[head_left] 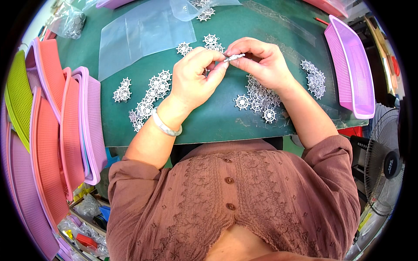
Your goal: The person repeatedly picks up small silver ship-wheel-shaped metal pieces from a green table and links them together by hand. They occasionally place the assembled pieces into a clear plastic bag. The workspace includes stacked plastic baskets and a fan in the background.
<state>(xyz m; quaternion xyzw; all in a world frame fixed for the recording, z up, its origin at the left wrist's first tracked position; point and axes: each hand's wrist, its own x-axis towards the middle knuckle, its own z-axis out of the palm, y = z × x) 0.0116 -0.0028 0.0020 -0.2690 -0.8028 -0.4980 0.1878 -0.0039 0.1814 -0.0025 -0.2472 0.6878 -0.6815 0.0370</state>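
Over green tabletop [204, 124], hands [193, 76] [265, 65] pinch a silver piece [235, 57].

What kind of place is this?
Probably a small workshop: many little silvery wheel shapes lie in clusters on a green worktable, with nested plastic baskets beside it.

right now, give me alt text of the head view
A person's left hand and right hand hold a small silver piece over a green table. Clusters of silver wheels lie around them, with plastic baskets on both sides.
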